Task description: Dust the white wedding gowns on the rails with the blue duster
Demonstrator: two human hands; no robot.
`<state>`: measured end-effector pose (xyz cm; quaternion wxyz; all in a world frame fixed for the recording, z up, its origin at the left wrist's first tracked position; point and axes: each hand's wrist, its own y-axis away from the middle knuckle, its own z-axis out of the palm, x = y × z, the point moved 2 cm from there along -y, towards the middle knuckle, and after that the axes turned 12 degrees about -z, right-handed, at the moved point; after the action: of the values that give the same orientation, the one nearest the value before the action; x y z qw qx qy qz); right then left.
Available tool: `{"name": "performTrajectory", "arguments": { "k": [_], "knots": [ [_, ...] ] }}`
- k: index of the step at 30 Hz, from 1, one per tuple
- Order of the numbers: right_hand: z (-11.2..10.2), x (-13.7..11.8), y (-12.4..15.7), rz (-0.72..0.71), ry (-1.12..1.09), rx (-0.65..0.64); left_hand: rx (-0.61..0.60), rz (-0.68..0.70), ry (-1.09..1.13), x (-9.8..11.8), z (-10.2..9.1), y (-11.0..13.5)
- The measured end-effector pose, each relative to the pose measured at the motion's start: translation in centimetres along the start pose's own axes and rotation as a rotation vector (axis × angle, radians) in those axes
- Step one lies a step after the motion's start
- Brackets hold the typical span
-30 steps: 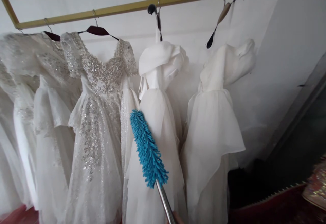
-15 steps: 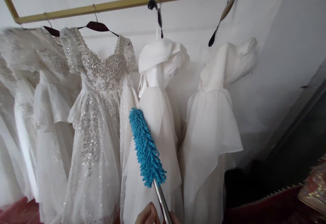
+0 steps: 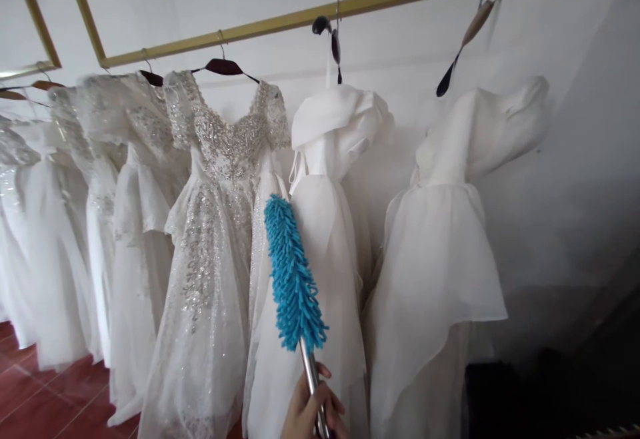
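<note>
One hand (image 3: 313, 409), half cropped, on duster (image 3: 293, 279)

Blue microfibre duster (image 3: 293, 278), upright, against white dress (image 3: 320, 239)

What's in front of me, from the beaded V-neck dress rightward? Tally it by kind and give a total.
Beaded dress: 1
Plain white dresses: 2
Blue duster: 1
Total: 4
</note>
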<state>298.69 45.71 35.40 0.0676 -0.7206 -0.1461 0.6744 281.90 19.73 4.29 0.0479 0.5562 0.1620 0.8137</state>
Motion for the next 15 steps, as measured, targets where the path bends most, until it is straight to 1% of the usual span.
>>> {"name": "performTrajectory", "arguments": {
  "k": [1,2,3,5,6,8,10,11,12,13,15],
  "knots": [
    [1.3,0.8,2.1,-0.015,-0.035,0.009,-0.006,0.038,-0.02,1.1,0.0,0.1],
    [2.7,2.0,4.5,-0.001,-0.043,-0.009,-0.019,0.074,-0.039,2.2,0.1,0.2],
    [4.3,3.6,7.3,0.015,-0.043,-0.026,-0.039,0.104,-0.053,3.3,0.1,0.2],
    [7.6,7.8,13.8,0.04,-0.041,-0.053,-0.083,0.133,-0.065,4.9,0.2,0.0],
    [9.3,10.4,17.3,0.062,-0.041,-0.071,-0.098,0.131,-0.058,5.3,0.1,-0.3],
    [12.7,16.0,24.0,0.116,-0.088,-0.086,-0.112,0.106,-0.021,5.4,-0.4,-1.0],
    [15.5,21.1,29.3,0.195,-0.093,-0.099,-0.12,0.064,0.028,4.6,-1.3,-1.9],
    [16.5,23.1,31.1,0.201,-0.077,-0.072,-0.123,0.035,0.045,4.1,-1.8,-2.3],
    [17.4,24.6,32.2,0.172,-0.067,-0.035,-0.125,0.004,0.055,3.5,-2.5,-2.8],
    [18.1,25.6,32.9,0.163,-0.061,-0.023,-0.125,-0.028,0.064,3.0,-3.2,-3.2],
    [19.3,26.5,33.3,0.13,-0.033,0.002,-0.116,-0.078,0.086,2.5,-4.8,-3.9]
  ]
}}
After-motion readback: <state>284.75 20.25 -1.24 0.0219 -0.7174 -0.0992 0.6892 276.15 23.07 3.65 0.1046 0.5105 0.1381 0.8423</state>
